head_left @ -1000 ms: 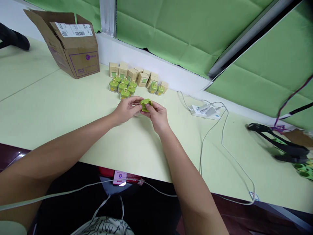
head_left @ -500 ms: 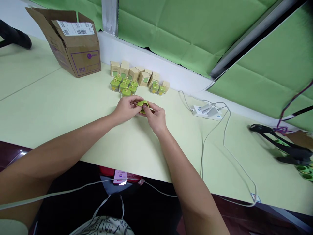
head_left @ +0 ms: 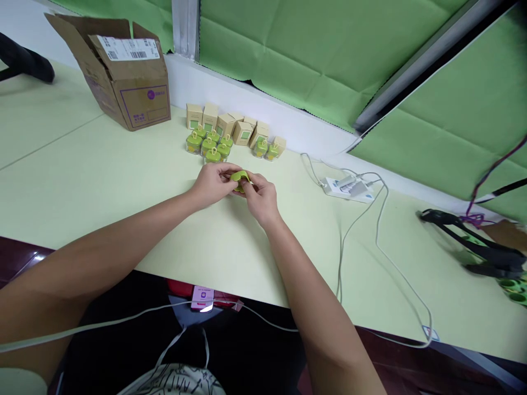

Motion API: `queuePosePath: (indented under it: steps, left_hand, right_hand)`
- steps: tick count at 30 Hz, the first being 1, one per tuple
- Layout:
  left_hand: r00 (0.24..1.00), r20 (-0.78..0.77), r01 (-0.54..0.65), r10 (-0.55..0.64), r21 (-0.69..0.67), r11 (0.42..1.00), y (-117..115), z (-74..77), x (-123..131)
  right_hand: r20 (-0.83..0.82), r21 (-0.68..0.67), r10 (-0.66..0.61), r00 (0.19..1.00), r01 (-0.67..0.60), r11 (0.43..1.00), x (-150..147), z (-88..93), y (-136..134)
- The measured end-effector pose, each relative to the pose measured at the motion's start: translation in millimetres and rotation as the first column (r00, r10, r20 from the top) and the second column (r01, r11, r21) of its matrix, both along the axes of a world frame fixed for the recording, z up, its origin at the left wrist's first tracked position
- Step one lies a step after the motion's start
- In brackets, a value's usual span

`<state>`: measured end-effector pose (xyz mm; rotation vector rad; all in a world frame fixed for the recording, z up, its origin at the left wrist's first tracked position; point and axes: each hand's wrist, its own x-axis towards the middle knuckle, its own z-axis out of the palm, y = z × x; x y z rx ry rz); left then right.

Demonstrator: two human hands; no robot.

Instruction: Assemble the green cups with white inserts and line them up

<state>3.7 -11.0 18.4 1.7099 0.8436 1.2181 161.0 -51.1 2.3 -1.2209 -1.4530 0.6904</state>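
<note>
Between my two hands, above the pale tabletop, is a small yellow-green piece with a scalloped edge. My left hand pinches its left side, with the fingers curled. On the other side, my right hand grips it with thumb and fingers closed. The fingers cover much of the piece, so its full shape is hidden. Just beyond my left hand stands a group of small clear containers with green lids and loop handles. Two more such containers stand farther right.
Several small beige boxes line the wall behind the containers. An opened cardboard carton stands at back left. To the right lie a white power strip and its cables, then a black stand. A phone is below the table edge.
The yellow-green piece has turned slightly in my fingers, and my right hand has shifted a little to the left. Both hands keep hold; the things around are unmoved.
</note>
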Motion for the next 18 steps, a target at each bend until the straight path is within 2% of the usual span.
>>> queuePosePath:
  steps: [3, 6, 11, 15, 18]
  left_hand:
    - [0.999, 0.017, 0.028, -0.029, 0.008, 1.0, -2.1, 0.0, 0.1]
    - [0.998, 0.036, 0.043, -0.043, -0.002, 0.999, -3.3, -1.0, 0.4]
    - [0.997, 0.055, 0.062, -0.062, -0.001, 0.998, -0.9, -3.9, 0.0]
    - [0.999, -0.004, 0.041, -0.041, 0.044, 0.998, 3.2, -6.6, -0.5]
    - [0.998, -0.056, 0.025, -0.021, 0.087, 0.996, 4.7, -8.1, -1.0]
  right_hand:
    - [0.107, 0.015, -0.038, 0.994, 0.036, 0.999, 1.8, -2.2, 1.0]
    - [0.114, 0.012, -0.061, 0.992, 0.06, 0.998, 1.3, -5.0, 1.9]
    - [-0.011, -0.035, -0.062, 0.998, 0.062, 0.997, -3.6, -6.1, 1.8]
    - [-0.132, -0.101, -0.003, 0.991, -0.011, 0.995, -8.1, -0.5, -1.1]
    - [-0.155, -0.119, 0.019, 0.988, -0.038, 0.992, -8.9, 3.0, -2.5]
